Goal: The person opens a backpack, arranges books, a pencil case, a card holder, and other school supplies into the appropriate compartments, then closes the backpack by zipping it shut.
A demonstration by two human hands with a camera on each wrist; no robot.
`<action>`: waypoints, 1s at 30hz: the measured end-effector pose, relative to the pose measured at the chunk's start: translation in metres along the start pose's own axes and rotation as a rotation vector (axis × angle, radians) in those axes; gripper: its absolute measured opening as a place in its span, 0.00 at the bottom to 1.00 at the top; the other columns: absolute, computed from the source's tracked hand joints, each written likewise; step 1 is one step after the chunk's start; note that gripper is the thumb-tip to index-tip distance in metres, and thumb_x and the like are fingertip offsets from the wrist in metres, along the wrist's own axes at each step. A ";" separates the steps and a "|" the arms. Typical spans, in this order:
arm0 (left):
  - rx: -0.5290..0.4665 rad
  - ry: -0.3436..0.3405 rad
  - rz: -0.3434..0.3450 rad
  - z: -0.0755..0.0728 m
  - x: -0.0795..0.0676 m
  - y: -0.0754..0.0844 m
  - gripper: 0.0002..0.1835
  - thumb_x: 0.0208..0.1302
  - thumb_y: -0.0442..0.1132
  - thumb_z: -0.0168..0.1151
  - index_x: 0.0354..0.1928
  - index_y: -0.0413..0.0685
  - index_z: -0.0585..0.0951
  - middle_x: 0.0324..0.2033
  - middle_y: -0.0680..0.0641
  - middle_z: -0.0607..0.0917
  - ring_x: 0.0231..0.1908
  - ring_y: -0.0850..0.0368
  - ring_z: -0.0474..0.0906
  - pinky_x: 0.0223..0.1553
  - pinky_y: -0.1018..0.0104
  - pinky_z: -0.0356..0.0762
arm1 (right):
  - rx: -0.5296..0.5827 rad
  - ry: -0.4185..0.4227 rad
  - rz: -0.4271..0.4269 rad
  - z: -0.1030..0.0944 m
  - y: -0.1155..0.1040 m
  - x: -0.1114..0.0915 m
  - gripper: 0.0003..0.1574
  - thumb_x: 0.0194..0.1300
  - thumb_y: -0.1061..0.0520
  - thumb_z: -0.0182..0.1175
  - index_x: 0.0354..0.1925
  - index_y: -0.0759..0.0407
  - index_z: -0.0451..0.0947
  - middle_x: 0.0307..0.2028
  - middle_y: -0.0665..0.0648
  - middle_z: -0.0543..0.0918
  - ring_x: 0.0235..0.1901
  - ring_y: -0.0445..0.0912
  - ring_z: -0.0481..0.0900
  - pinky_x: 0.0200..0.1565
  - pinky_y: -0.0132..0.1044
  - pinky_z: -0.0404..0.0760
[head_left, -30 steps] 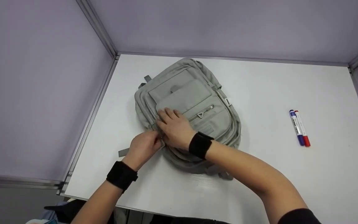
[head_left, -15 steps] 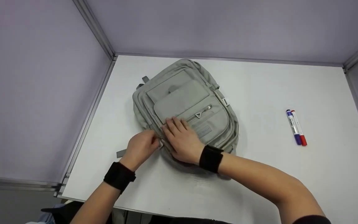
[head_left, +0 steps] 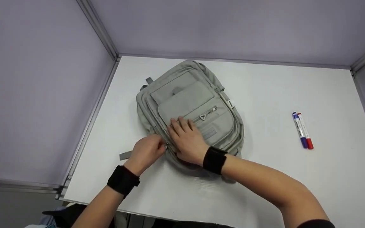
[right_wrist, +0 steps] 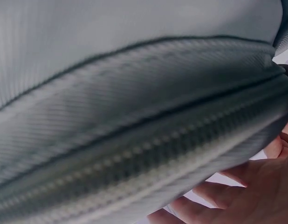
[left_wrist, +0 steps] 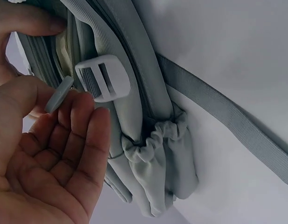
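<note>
A grey-green backpack [head_left: 185,98] lies front side up on the white table. At its near left side, my left hand [head_left: 146,150] pinches a zipper pull [left_wrist: 59,95] between thumb and curled fingers. Beside those fingers, in the left wrist view, is a pale plastic buckle [left_wrist: 104,78] on the bag. My right hand [head_left: 188,142] rests on the lower front of the backpack with fingers spread, its palm close to the side seam. Zipper teeth [right_wrist: 148,151] run across the right wrist view, along the fabric edge.
A blue marker [head_left: 300,129] and a red marker [head_left: 305,131] lie side by side on the right of the table [head_left: 271,95]. A grey strap [left_wrist: 218,112] trails from the bag's left side. Panels [head_left: 233,28] enclose the back and sides.
My right hand has slid down and right along the backpack's front, and its wrist now covers more of the lower end. The left hand stays at nearly the same place, still pinching.
</note>
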State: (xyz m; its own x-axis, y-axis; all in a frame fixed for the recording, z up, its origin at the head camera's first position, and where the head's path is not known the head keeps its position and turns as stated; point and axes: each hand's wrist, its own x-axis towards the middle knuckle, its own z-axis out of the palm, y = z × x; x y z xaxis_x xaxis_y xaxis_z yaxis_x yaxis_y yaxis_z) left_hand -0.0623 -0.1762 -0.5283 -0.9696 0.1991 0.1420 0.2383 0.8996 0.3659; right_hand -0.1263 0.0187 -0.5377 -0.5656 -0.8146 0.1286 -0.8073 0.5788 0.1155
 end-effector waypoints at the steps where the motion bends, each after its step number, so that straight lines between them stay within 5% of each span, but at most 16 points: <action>1: 0.002 -0.008 0.007 0.000 0.000 0.002 0.10 0.62 0.32 0.67 0.26 0.49 0.78 0.22 0.53 0.75 0.21 0.58 0.70 0.24 0.60 0.72 | 0.000 -0.009 0.001 0.000 0.000 0.000 0.53 0.63 0.40 0.65 0.78 0.61 0.59 0.77 0.66 0.58 0.75 0.65 0.56 0.69 0.61 0.61; 22: -0.141 -0.232 0.005 0.009 -0.005 0.023 0.10 0.64 0.35 0.65 0.26 0.53 0.77 0.21 0.57 0.74 0.22 0.61 0.67 0.27 0.63 0.69 | 0.116 0.014 -0.088 -0.003 0.002 -0.010 0.53 0.65 0.35 0.63 0.77 0.60 0.60 0.77 0.65 0.59 0.76 0.64 0.54 0.70 0.62 0.59; 26: -0.224 -0.237 -0.027 0.005 -0.003 0.023 0.08 0.67 0.38 0.67 0.29 0.53 0.80 0.23 0.58 0.77 0.24 0.62 0.70 0.29 0.63 0.71 | 0.130 0.096 -0.120 -0.005 -0.005 -0.015 0.42 0.63 0.39 0.69 0.67 0.60 0.75 0.70 0.63 0.70 0.71 0.61 0.64 0.67 0.57 0.66; 30: -0.275 -0.242 -0.027 0.001 -0.003 0.023 0.08 0.69 0.42 0.68 0.31 0.54 0.82 0.24 0.59 0.79 0.25 0.63 0.71 0.30 0.64 0.72 | 0.074 0.150 -0.120 -0.012 -0.012 -0.017 0.25 0.58 0.41 0.73 0.46 0.55 0.82 0.50 0.57 0.80 0.53 0.54 0.76 0.51 0.45 0.77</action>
State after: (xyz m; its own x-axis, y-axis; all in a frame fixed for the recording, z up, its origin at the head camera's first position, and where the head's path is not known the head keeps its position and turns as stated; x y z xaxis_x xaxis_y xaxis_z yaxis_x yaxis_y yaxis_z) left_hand -0.0540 -0.1553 -0.5215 -0.9529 0.2926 -0.0801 0.1868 0.7739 0.6051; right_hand -0.1055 0.0259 -0.5288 -0.4376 -0.8596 0.2638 -0.8807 0.4689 0.0669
